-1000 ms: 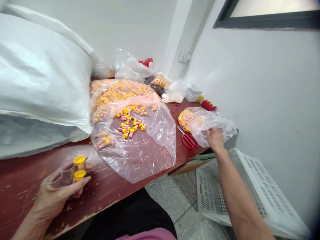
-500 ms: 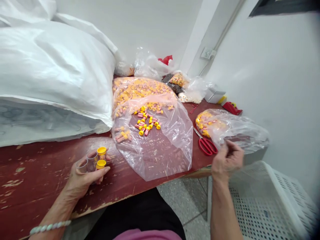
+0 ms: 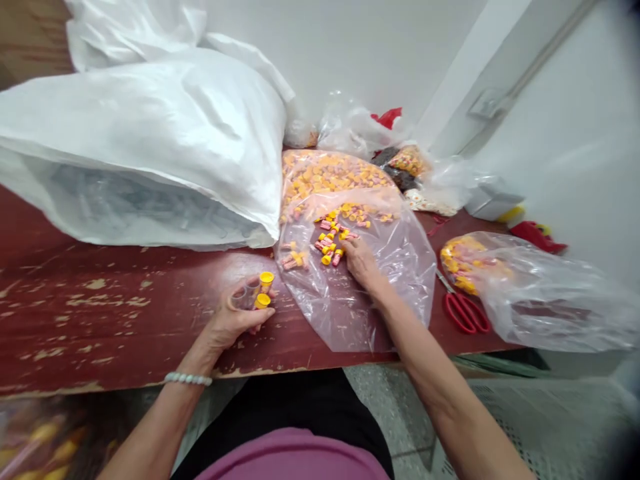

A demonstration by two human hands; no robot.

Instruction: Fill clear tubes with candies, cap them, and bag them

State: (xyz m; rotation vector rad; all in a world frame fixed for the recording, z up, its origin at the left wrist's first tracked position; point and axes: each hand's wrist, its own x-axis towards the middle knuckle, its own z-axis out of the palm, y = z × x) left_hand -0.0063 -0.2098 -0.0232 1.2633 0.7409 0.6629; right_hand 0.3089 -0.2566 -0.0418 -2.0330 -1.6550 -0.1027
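Note:
My left hand (image 3: 233,319) is closed around several clear plastic tubes (image 3: 245,295) above the red table. Two of them carry a yellow cap (image 3: 263,301) at the top, with pinkish patterned pieces below. The others look uncapped. On an opened clear plastic bag (image 3: 345,320), my right hand (image 3: 363,263) reaches into a loose pile of small yellow-capped, pink-and-white patterned tubes (image 3: 327,247). Its fingertips are closed together at one of these tubes, partly hidden by the fingers. Behind, the bag's full end (image 3: 335,173) bulges with many more such pieces.
A large white sack (image 3: 165,133) of clear tubes lies open at left. Red-handled scissors (image 3: 465,313) rest beside a smaller bag of yellow pieces (image 3: 465,263) on the right. Several bags and a red tape dispenser (image 3: 537,237) sit farther back. A white perforated crate (image 3: 545,427) stands below.
My right hand has moved left from beside the smaller bag to the loose pile on the large bag. My left hand still holds the clear tubes. The view has turned left.

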